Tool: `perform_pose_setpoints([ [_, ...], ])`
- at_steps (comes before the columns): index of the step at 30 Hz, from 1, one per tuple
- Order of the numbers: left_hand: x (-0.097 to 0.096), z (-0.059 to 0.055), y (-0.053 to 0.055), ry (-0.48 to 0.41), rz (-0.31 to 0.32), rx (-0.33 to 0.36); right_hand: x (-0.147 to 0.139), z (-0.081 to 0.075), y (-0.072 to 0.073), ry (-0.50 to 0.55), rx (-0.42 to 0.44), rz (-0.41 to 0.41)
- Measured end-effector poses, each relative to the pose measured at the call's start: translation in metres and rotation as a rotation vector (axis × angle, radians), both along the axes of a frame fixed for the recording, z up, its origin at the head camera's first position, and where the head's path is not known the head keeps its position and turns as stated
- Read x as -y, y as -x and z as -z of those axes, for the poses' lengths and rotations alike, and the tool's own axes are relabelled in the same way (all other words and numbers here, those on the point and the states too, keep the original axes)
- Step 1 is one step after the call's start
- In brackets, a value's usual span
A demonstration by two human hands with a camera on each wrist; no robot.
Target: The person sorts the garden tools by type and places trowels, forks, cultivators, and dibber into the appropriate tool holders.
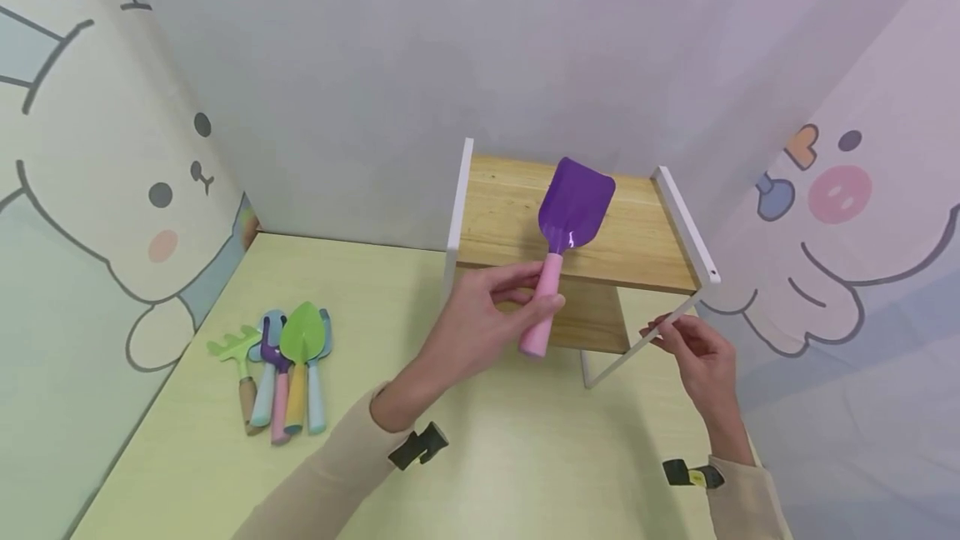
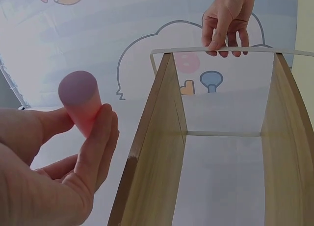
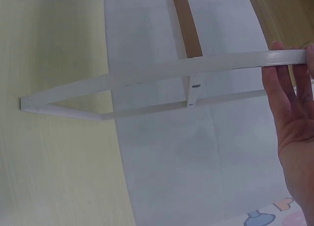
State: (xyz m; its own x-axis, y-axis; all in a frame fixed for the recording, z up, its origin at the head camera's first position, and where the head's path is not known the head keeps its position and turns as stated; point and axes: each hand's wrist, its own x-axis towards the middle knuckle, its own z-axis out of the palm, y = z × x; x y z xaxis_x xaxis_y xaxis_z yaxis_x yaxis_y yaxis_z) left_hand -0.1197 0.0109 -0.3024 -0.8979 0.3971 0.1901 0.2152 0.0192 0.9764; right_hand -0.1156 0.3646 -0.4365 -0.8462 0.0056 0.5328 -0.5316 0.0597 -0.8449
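Note:
A toy garden shovel with a purple blade and a pink handle is in my left hand. Fingers and thumb pinch the handle, and the blade points up and away, over the top board in the head view. From the left wrist view, the round handle end faces the camera. My right hand grips the white side frame of a small two-tier shelf with wooden boards. Its fingers wrap this bar below the top board, as the right wrist view also shows.
At the left of the pale table lies a bunch of toy garden tools: a green rake, a green trowel with a yellow handle, and several others in blue and purple. Cartoon-printed cloth walls stand behind and on both sides.

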Motion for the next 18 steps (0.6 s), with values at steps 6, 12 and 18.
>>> perform_pose_setpoints([
  [6,-0.008,-0.008,0.009,0.029,-0.008,0.015,0.000,0.000,0.000,-0.003,0.005,0.001],
  [12,-0.018,-0.019,0.018,0.066,-0.006,0.014,0.000,0.000,0.000,-0.001,-0.010,-0.007],
  [18,-0.026,-0.027,0.029,0.053,0.023,0.050,0.000,0.000,0.001,-0.010,-0.015,0.003],
])
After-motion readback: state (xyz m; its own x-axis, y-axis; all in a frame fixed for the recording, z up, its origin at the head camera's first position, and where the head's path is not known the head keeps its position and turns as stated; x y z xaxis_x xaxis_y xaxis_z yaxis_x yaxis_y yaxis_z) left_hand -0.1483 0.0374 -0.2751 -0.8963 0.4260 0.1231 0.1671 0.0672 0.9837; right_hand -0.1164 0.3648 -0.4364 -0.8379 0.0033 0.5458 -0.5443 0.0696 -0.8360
